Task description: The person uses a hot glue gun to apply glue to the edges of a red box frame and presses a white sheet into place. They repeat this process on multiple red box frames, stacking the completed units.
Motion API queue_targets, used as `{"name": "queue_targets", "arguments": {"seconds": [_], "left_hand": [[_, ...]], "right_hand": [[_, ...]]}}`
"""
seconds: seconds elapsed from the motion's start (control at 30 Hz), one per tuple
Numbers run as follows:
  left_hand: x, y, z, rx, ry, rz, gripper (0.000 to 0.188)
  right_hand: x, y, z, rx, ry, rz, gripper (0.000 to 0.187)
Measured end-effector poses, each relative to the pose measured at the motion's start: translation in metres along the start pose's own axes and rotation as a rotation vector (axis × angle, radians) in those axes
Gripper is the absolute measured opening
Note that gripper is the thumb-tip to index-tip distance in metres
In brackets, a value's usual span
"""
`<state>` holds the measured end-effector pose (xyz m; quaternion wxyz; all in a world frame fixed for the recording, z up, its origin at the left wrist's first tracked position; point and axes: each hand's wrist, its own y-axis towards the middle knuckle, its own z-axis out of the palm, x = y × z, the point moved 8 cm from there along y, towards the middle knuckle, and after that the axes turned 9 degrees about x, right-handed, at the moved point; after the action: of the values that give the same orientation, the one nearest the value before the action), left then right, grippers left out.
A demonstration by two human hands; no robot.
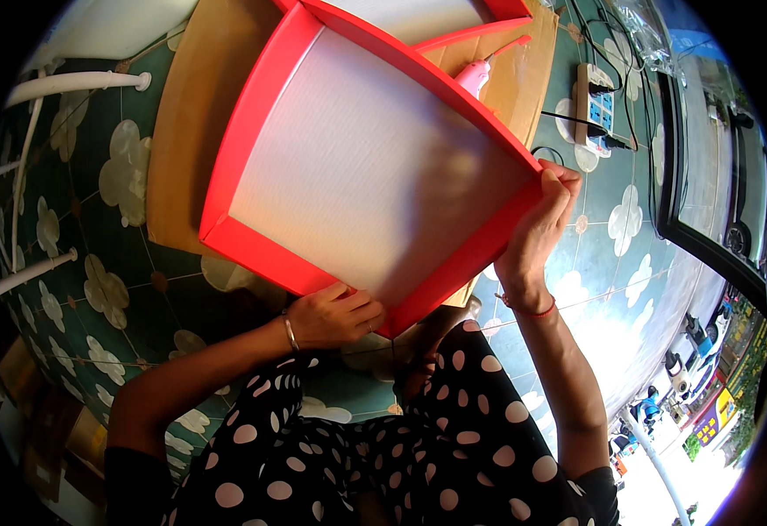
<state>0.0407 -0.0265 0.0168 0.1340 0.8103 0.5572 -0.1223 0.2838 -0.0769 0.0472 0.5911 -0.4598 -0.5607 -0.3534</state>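
A shallow red box tray [252, 123] with a silvery inner base lies tilted in front of me. My left hand [335, 316] has its fingers curled over the near wall, close to the near corner. At the right corner, my right hand [541, 215] pinches the red wall between thumb and fingers. Just beyond the far right wall, a pink glue gun [474, 77] lies on brown cardboard. Part of a second red tray [475, 33], also silvery inside, shows past the far edge.
Brown cardboard [173, 167] spreads beneath the trays. To the right, a white power strip [596, 105] with plugs and black cables rests on the green patterned floor [611, 175]. White tubular legs [85, 83] stand at the left. A dark door frame [708, 254] borders the right side.
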Motion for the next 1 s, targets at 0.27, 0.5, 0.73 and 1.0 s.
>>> {"name": "queue_targets", "arguments": {"seconds": [0.27, 0.5, 0.73, 1.0], "left_hand": [[0.005, 0.008, -0.008, 0.104, -0.094, -0.044, 0.023], [0.005, 0.013, -0.001, 0.14, -0.08, 0.014, 0.01], [0.002, -0.012, -0.007, 0.033, -0.069, 0.131, 0.012], [0.027, -0.059, -0.018, 0.138, -0.066, 0.258, 0.005]], "right_hand": [[0.006, 0.002, 0.004, 0.051, -0.021, -0.052, 0.012], [0.006, 0.004, 0.002, 0.057, -0.061, -0.074, 0.012], [-0.018, -0.012, -0.013, 0.158, 0.007, 0.118, 0.012], [-0.027, -0.037, -0.007, 0.737, 0.045, 0.426, 0.025]]}}
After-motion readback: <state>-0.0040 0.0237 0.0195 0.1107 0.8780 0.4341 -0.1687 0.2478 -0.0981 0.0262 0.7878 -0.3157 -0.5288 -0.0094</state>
